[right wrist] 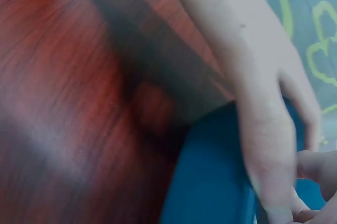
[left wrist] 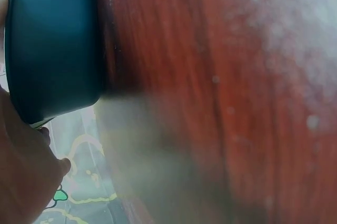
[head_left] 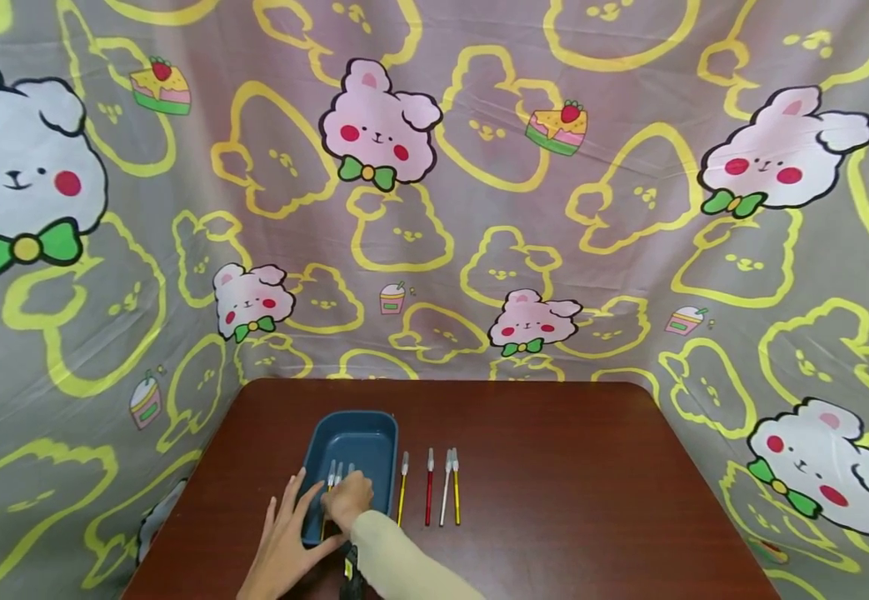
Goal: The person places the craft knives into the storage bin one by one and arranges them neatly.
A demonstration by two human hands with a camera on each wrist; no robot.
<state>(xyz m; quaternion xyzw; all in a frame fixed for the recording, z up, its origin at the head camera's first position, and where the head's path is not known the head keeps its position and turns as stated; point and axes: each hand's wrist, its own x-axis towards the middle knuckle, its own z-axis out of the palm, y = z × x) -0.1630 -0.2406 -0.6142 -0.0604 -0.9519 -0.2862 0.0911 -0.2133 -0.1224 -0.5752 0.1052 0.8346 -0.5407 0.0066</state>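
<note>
A blue rectangular tray (head_left: 355, 423) stands on the table, with several slim capped pencils (head_left: 332, 473) lying in it, partly covered by the hands. My left hand (head_left: 284, 537) spreads its fairly straight fingers along the tray's left side, the thumb reaching across its near rim. Inside the tray's near part, my right hand (head_left: 347, 502) has curled fingers that grip a pencil (head_left: 352, 469), its pale cap showing just past the knuckles. In the right wrist view the left hand (right wrist: 266, 124) lies over the tray wall (right wrist: 210, 171), close to the right fingertips (right wrist: 310, 166).
Right of the tray, a yellow pencil (head_left: 402, 492), a red one (head_left: 429, 492), a white one (head_left: 445, 492) and another yellow one (head_left: 456, 496) lie in a row on the brown table (head_left: 569, 467). A patterned cloth (head_left: 434, 208) hangs round the back and sides.
</note>
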